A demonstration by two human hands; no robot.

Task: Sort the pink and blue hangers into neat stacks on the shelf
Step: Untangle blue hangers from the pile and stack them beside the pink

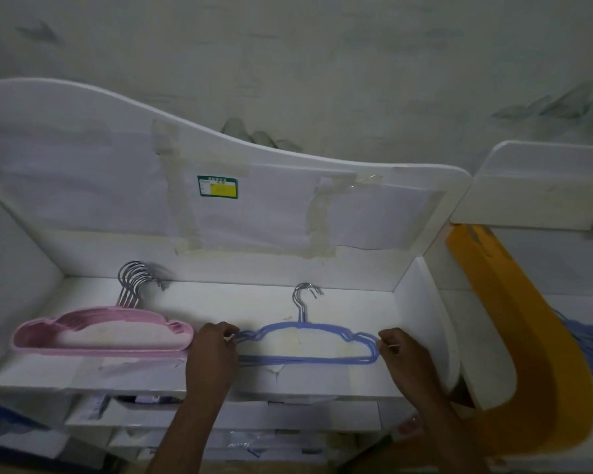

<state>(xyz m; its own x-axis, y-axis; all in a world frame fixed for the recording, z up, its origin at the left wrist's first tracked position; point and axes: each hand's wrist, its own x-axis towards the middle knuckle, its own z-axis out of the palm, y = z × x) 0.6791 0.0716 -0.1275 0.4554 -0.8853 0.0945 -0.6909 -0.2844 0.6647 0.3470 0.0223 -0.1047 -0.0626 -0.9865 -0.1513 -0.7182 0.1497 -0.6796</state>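
Hands: left hand [216, 347] and right hand [396, 347] pinch blue hangers [305, 343] ends at shelf [220, 381] front edge; uneven squeeze risks skewing stack toward pink hangers [100, 336].

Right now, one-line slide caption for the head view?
Both hands, left and right, grip the ends of the blue hangers on the white shelf, beside the pink stack.

Looks like shop or stockroom. White display shelf [220, 381] with curved backboard, green-yellow price sticker [217, 187] taped on. Many identical pink hangers [100, 336] stacked flat. More boxed goods [220, 419] on lower shelves. Painted mural wall [322, 63] behind.
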